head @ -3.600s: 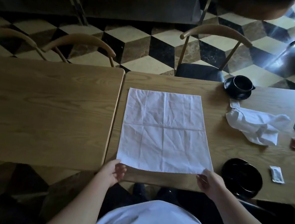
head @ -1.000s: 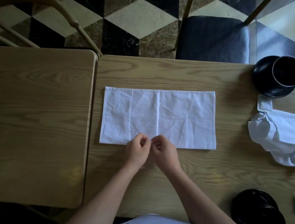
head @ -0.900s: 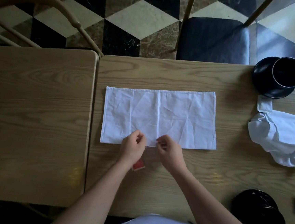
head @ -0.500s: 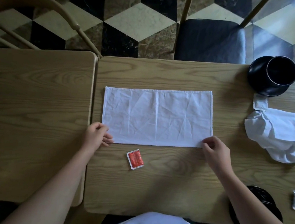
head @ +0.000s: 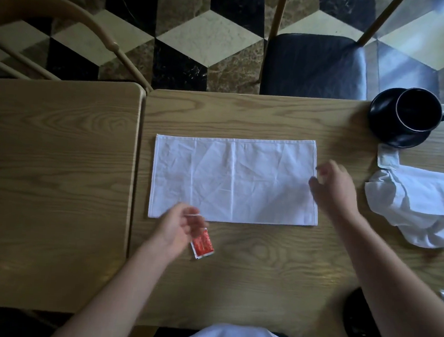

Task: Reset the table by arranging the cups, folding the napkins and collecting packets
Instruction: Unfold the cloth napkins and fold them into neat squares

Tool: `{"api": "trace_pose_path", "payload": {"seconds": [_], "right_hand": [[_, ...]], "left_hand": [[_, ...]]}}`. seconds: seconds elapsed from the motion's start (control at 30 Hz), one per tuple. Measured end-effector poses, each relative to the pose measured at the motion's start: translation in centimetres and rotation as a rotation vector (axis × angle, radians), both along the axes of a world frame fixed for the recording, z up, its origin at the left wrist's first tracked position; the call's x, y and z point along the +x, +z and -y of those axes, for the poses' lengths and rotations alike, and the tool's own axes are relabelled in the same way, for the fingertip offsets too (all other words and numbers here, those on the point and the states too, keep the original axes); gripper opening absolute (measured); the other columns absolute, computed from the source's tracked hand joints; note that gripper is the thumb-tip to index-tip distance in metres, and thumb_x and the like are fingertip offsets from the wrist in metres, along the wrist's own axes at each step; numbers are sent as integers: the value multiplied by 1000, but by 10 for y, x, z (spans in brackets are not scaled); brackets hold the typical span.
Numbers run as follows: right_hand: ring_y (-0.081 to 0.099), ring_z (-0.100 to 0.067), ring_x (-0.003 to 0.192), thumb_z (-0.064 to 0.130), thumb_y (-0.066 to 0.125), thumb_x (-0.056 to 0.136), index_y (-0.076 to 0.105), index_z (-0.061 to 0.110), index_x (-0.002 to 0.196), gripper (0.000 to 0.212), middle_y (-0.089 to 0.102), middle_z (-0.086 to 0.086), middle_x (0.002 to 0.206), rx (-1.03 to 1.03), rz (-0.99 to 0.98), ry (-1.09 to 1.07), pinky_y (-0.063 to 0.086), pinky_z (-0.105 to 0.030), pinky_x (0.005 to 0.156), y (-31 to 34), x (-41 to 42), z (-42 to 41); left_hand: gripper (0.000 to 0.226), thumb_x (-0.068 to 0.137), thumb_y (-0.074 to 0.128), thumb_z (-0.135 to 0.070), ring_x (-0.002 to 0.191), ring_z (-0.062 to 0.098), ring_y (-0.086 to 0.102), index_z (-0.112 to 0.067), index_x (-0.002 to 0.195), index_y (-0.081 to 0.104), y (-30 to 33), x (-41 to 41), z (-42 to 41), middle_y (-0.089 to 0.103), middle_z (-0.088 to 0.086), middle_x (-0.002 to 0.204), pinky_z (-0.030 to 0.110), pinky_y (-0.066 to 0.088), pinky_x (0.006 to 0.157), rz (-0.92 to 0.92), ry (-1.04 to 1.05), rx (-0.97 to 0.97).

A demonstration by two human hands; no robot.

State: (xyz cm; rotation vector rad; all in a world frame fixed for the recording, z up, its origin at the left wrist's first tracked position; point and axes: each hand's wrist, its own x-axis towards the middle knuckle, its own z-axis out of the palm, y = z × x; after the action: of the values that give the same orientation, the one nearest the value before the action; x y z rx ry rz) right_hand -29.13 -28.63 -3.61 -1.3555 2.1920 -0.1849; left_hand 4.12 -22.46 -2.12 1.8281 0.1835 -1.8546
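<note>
- The half-folded white cloth napkin [head: 234,179] lies flat on the wooden desk [head: 259,279], ready for another fold.
- Right hand [head: 332,188], fingers loosely spread, reaches its right edge.
- Left hand [head: 178,226], fingers loosely curled, holding nothing, hovers at its near edge beside the red sauce packet [head: 203,244].

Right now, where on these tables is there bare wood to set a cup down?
The left table shows bare wood throughout. So does the strip between the folded napkin and the near edge, right of the red packet. It is crowded at right: crumpled napkin, black cup on its saucer.

White napkin [head: 234,179] folded flat; red packet [head: 203,244] just below
</note>
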Motion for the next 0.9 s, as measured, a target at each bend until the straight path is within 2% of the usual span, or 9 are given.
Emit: {"api": "trace_pose_path", "payload": {"seconds": [0.13,0.23,0.3,0.43,0.5,0.6,0.73,0.8,0.9], "right_hand": [[45,-39,121,17,64,86,57,13,127,42,57,-14,130,-25,-122,322,46,-44,92,5,-3,82],[45,-34,126,22,67,84,53,18,133,51,58,-8,133,150,-206,546,46,-43,89,8,5,120],[49,-33,122,24,66,83,53,19,129,49,61,-8,127,228,-290,617,43,-40,83,7,11,130],[52,-32,114,30,68,81,61,17,108,31,64,-10,115,333,-407,689,35,-37,78,8,22,136],[47,-32,117,29,65,85,65,16,110,28,58,-11,121,377,-474,722,37,-40,83,10,29,135],[47,-31,121,21,59,88,66,16,115,28,57,-10,125,374,-500,763,40,-42,90,11,38,130],[62,-33,105,9,52,86,56,13,110,25,65,-9,106,408,-379,610,39,-40,86,14,44,122],[62,-33,90,12,55,86,59,11,106,21,60,-8,91,470,-342,589,47,-37,79,21,44,121],[62,-30,78,26,68,84,66,6,91,21,60,-8,81,578,-211,646,56,-34,76,37,43,120]], "left_hand": [[23,97,46,-13,65,37,69,4,84,53,3,-85,-12,64,25,69,41,59,49,-296,189,198],[36,98,47,-14,115,52,56,12,123,44,0,-126,-13,56,37,116,53,59,70,-474,324,352],[52,99,46,-14,127,56,45,17,138,30,-4,-141,-14,43,39,140,53,54,86,-507,332,363],[52,97,55,-19,123,53,51,19,129,37,-6,-166,-5,48,40,129,51,54,85,-466,374,347],[42,97,58,-19,123,49,53,13,119,41,-4,-181,0,52,33,111,50,55,80,-408,430,328],[35,99,59,-18,112,42,57,7,117,42,-2,-201,2,52,27,105,45,54,90,-307,476,290],[19,95,63,-19,64,16,51,-1,92,57,-4,-213,1,51,9,78,23,48,60,-196,387,321],[20,93,64,-19,58,12,46,-7,79,56,-3,-209,-1,47,3,69,20,42,53,-135,327,342],[13,94,59,-11,60,15,50,-4,83,58,3,-199,-8,54,7,74,22,43,55,-132,289,306]]}}
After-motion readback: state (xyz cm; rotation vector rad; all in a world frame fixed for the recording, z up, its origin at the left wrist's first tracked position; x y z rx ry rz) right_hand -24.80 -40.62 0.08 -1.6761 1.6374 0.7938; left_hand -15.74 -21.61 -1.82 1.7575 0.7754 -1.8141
